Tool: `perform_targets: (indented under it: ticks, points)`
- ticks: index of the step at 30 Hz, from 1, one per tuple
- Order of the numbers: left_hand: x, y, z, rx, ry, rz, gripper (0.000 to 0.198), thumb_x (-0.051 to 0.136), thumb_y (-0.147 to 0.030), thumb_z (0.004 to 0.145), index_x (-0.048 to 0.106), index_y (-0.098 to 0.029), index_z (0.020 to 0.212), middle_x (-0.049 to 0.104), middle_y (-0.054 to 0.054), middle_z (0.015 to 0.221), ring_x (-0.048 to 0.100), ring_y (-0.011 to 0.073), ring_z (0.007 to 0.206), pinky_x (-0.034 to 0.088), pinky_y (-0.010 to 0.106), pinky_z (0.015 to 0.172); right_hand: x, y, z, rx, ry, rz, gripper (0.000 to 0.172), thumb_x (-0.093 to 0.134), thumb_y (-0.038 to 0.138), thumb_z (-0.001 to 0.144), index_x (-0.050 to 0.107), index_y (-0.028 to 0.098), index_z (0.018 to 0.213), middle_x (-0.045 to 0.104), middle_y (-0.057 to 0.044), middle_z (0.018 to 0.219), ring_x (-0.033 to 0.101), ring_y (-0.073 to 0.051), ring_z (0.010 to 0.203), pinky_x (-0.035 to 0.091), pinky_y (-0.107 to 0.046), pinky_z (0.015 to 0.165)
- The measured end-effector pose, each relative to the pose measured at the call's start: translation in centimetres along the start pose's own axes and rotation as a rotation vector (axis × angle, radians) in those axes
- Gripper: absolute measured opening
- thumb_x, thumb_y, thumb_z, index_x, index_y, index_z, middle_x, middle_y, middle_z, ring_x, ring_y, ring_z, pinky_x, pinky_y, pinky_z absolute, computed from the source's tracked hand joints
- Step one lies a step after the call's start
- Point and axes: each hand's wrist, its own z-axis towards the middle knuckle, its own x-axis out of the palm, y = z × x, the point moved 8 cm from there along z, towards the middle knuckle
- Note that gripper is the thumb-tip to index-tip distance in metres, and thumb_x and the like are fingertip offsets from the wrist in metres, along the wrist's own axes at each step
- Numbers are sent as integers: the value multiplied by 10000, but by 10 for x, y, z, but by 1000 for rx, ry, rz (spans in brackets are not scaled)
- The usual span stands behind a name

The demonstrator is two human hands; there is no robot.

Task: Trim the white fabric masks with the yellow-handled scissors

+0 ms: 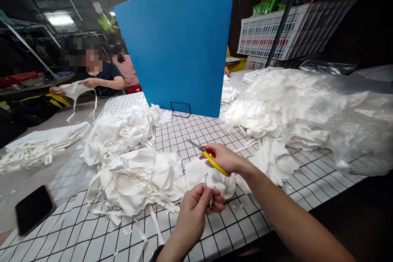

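Observation:
My right hand (222, 157) grips small scissors with yellow handles (216, 164), their blades pointing to the upper left. Below and to the left, my left hand (199, 202) pinches an edge of a white cloth piece (208, 176); its fingers are closed on the fabric. The piece lies partly behind both hands. Just left of it spreads a heap of white cloth pieces (138, 180) with narrow straps hanging off. Another white piece (273, 161) rests to the right, beyond my right forearm.
A blue board (181, 45) stands in a wire holder on the checkered tablecloth (172, 135). Bagged white cloth (291, 102) fills the right side. A black phone (35, 209) lies at the left. Across the table a person (100, 77) holds a strapped white piece (75, 90).

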Motion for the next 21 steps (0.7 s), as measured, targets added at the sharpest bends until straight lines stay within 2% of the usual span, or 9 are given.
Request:
perform_targets:
  ticks: [3,5,7,9,11,13,15,17,21]
  points:
    - [-22,-9,-4,172,-175,174,335,588,-470,872,676,-147,886,621,62,842,610,154,708,528,294,712,8,-13,-42,60,49,373,198,652,192,766,552,172,935,666,-70,1078,623,-143,850,500,-268,730]
    - [-30,-17,-8,254,-258,273,315,569,-454,883,692,-164,883,585,85,957,608,169,753,545,290,665,21,-18,-63,113,73,536,341,739,231,704,527,194,969,628,-55,1132,603,-134,824,502,-264,705]
    - [-31,-24,-11,282,-309,336,314,580,-462,869,698,-172,839,566,124,1093,620,221,886,554,282,622,30,-24,-74,139,-35,552,367,747,229,682,523,201,971,626,-23,996,583,-132,778,489,-253,662]
    - [-28,-26,-11,276,-301,349,316,589,-466,859,696,-176,792,551,149,1226,618,268,982,550,274,577,35,-31,-76,132,-177,518,280,697,212,706,522,201,925,602,6,859,559,-128,717,467,-246,626]
    - [-21,-23,-9,241,-230,268,319,583,-465,864,688,-173,793,544,147,1309,657,243,867,548,291,557,37,-38,-74,119,-270,493,199,645,188,721,514,203,870,595,14,820,548,-126,686,454,-248,612]
    - [-14,-17,-7,201,-153,156,311,583,-457,871,686,-164,852,612,142,1239,662,192,723,563,320,625,35,-43,-71,121,-278,490,184,627,157,703,510,203,837,605,10,830,557,-133,698,457,-255,625]
    - [-12,-14,-6,197,-124,88,303,586,-443,879,681,-157,906,685,116,1060,667,187,731,560,335,739,29,-44,-72,146,-224,492,206,635,139,683,513,201,838,604,8,836,556,-136,703,458,-258,627]
    - [-15,-14,-7,238,-140,95,278,582,-419,891,677,-158,905,681,82,930,669,195,790,545,321,779,18,-41,-79,165,-178,474,226,658,153,695,522,201,868,585,13,838,526,-125,686,446,-251,620]
    - [-18,-19,-7,319,-168,211,228,556,-358,921,670,-170,857,602,33,815,652,162,739,517,287,765,-5,-27,-102,188,-114,329,252,724,178,696,507,212,818,488,52,745,441,-109,659,410,-232,603]
